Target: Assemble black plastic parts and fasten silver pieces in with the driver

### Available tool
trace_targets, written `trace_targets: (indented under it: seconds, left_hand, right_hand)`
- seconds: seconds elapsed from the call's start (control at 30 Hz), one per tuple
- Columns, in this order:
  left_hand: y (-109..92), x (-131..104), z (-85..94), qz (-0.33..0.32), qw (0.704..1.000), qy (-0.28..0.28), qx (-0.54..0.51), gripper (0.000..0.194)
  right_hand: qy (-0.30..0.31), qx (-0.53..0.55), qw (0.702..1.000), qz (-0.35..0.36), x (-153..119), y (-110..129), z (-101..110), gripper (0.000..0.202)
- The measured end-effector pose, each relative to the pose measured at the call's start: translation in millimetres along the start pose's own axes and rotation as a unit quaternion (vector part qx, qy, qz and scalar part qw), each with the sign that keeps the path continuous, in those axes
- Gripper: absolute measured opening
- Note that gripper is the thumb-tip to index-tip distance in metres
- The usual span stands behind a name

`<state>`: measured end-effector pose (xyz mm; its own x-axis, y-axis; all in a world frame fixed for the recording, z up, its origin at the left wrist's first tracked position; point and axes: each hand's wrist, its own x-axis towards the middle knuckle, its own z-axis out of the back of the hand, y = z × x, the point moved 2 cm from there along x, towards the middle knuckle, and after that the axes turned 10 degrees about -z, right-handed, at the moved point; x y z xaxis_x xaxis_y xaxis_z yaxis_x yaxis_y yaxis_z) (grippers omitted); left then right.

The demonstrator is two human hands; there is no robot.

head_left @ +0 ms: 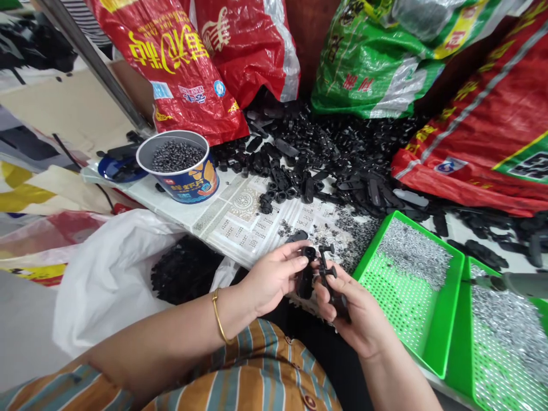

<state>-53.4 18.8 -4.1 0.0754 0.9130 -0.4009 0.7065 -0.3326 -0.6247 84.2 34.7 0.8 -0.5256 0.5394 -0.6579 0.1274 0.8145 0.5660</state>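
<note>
Your left hand (273, 275) and right hand (358, 313) each close on a small black plastic piece (305, 282), probably light and stiff, best held by its sides.

Light glints off the green sack (363, 68); edges blur.

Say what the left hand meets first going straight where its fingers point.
The left hand would probably meet the black part held in the right hand; depth between them is unclear.
</note>
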Motion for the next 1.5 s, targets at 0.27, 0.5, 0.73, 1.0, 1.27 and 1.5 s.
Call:
trace_targets:
  seconds: [0.27, 0.5, 0.73, 1.0, 1.27, 1.5]
  left_hand:
    - [0.5, 0.0, 3.1, -0.002, 0.999, -0.003, 0.046, 0.031]
    - [2.0, 1.4, 8.8, -0.014, 0.999, -0.003, 0.048, 0.032]
    - [4.8, 2.9, 7.2, -0.034, 0.999, -0.005, 0.018, 0.029]
    - [6.4, 1.8, 5.2, -0.029, 0.999, -0.005, 0.029, 0.031]
    - [4.1, 2.6, 6.4, -0.028, 0.999, -0.002, 0.021, 0.028]
    - [-4.5, 7.1, 4.3, 0.012, 0.990, 0.030, 0.139, 0.021]
  right_hand:
    - [0.038, 0.036, 0.999, -0.015, 1.3, -0.1, 0.6, 0.016]
    - [0.014, 0.010, 1.000, 0.000, 2.3, 2.4, -2.3, 0.017]
    - [-0.042, -0.050, 0.998, 0.025, 0.7, 3.1, -7.1, 0.018]
    - [-0.031, -0.022, 0.999, 0.018, -1.6, 5.0, -6.5, 0.022]
    - [-0.078, -0.070, 0.992, 0.067, -1.5, 8.1, -4.4, 0.022]
    - [-0.069, -0.122, 0.989, 0.055, -4.5, 7.1, -7.1, 0.035]
